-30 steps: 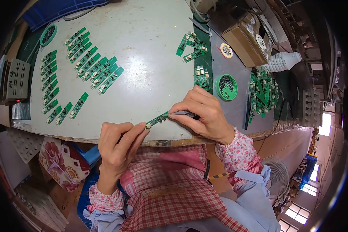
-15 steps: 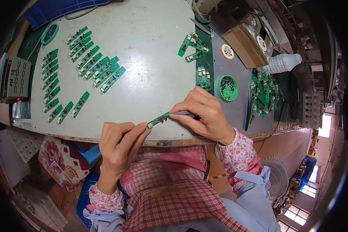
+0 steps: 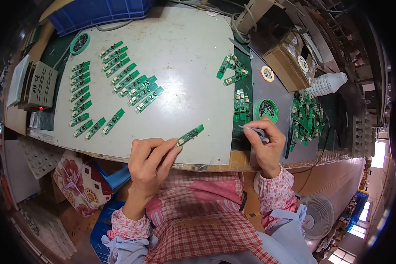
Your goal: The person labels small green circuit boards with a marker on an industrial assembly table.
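Note:
My left hand [image 3: 150, 166] pinches the near end of a small green circuit board [image 3: 190, 135] between thumb and fingers. The board slants up and away to the right over the pale tabletop, with small parts on it. My right hand [image 3: 269, 143] is closed around grey tweezers [image 3: 260, 133], whose tips point left, apart from the board. Just beyond that hand stands a round green dish [image 3: 275, 111] holding small dark components. Whether the tweezers grip anything is too small to tell.
Rows of circuit boards [image 3: 126, 75] lie on the left of the table [image 3: 193, 79]. A few boards [image 3: 242, 105] rest on the green strip, and a heap of boards [image 3: 307, 116] is at right. A second green dish [image 3: 80, 43], a blue bin [image 3: 99, 16] and a cardboard box [image 3: 287, 64] stand farther back.
My right hand with the tweezers has moved right, away from the board to near the green dish. My left hand still holds the board. The whole view has shifted slightly.

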Available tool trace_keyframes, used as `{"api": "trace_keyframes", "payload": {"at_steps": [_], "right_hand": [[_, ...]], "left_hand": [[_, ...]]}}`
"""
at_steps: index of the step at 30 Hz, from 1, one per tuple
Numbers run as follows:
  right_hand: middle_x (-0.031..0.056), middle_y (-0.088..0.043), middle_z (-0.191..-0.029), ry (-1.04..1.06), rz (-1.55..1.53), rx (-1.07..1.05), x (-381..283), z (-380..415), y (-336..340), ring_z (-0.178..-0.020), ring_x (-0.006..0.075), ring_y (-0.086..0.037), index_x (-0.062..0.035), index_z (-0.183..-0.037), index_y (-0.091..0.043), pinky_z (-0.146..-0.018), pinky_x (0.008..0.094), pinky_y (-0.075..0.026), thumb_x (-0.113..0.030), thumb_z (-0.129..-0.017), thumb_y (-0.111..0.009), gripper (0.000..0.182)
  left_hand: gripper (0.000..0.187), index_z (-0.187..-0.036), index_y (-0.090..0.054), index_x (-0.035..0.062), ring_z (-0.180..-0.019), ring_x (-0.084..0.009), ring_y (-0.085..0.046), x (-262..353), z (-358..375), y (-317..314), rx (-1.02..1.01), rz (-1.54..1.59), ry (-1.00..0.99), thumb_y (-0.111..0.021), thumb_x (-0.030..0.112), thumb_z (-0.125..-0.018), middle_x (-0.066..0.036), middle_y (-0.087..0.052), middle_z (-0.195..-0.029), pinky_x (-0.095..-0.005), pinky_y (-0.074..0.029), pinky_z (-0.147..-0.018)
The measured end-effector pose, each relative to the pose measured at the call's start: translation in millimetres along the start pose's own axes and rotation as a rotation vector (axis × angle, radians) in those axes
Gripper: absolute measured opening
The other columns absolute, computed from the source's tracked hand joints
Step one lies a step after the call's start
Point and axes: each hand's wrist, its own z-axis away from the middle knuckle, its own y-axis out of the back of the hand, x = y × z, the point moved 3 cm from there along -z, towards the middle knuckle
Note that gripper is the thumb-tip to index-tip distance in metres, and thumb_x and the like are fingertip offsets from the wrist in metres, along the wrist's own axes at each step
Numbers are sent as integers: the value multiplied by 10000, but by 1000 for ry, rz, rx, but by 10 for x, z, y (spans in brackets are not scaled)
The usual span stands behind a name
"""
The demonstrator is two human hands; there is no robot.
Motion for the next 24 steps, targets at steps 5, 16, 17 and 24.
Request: {"api": "trace_keyframes", "payload": {"at_steps": [5, 16, 17, 24], "right_hand": [[19, -657, -870, -54, -40, 119, 156, 255, 212, -789, 87, -572, 9, -986, -737, -701, 237, -440, -36, -919, -779, 90], [-7, -628, -886, -192, -204, 221, 344, 468, 339, -801, 63, -549, 17, -1005, -722, -726, 224, -435, -23, -937, -760, 87], [-9, -628, -885, -190, -208, 224, 343, 465, 340, -796, 60, -546, 17, -1004, -722, -720, 222, -432, -24, -938, -760, 86], [-19, -632, -879, -159, -269, 232, 354, 469, 333, -778, 41, -535, 15, -1013, -731, -692, 208, -423, -17, -942, -754, 80]], "left_hand": [[251, -1057, -791, 36, -716, -140, -572, -90, -88, 32, 106, -76, 243, -860, 9, -817, -51, -652, -893, -289, -459, -630], [201, -1020, -791, 46, -651, -156, -572, -262, -253, 25, 97, -164, 328, -852, 99, -836, -43, -673, -890, -325, -427, -727], [199, -1017, -791, 46, -658, -160, -580, -271, -257, 23, 91, -162, 331, -852, 101, -836, -44, -674, -891, -328, -428, -731], [174, -1001, -795, 52, -693, -179, -621, -229, -425, -26, 64, -259, 168, -847, 117, -847, -42, -675, -866, -340, -434, -746]]}}
